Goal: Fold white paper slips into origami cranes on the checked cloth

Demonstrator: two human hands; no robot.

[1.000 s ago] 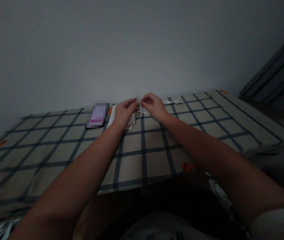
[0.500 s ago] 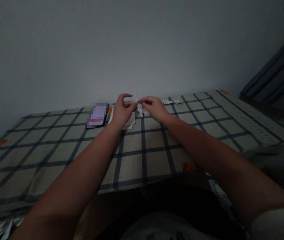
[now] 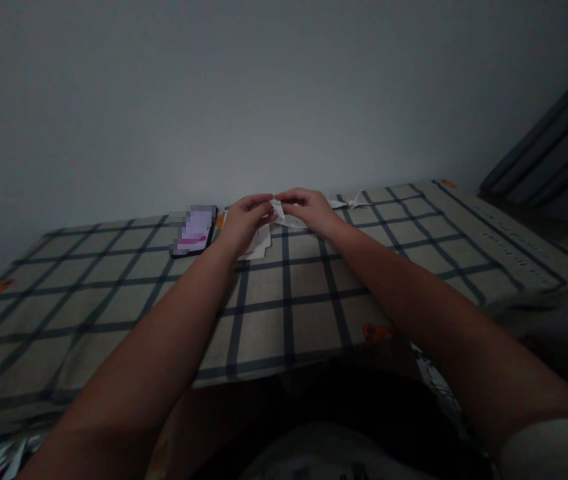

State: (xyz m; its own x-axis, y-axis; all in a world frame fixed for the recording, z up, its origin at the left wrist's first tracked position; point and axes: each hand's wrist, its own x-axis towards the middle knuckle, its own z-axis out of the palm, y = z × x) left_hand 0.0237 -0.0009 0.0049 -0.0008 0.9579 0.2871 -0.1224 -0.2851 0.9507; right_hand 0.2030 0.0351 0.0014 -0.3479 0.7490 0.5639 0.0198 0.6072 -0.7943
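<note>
The left hand (image 3: pixel 241 223) and right hand (image 3: pixel 315 212) have their fingers (image 3: pixel 260 199) clamped on a folded white paper (image 3: pixel 278 209) over the checked tabletop (image 3: pixel 309 317); they partly hide it, and dimness obscures its shape.

Left forearm (image 3: pixel 164 327) and right forearm (image 3: pixel 414 293) bare, stretched forward, converging, left hand (image 3: pixel 245 220) and right hand (image 3: pixel 310 210) almost tip to tip, fingers (image 3: pixel 260 199) curved, thumbs (image 3: pixel 263 211) beneath in a pinch

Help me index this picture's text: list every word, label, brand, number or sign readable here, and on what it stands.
No text is readable.
Tablecloth: lettering near its right end, too blurred to read.
Phone: screen pixelated, nothing legible.
Folded paper: any marks are too small.
</note>
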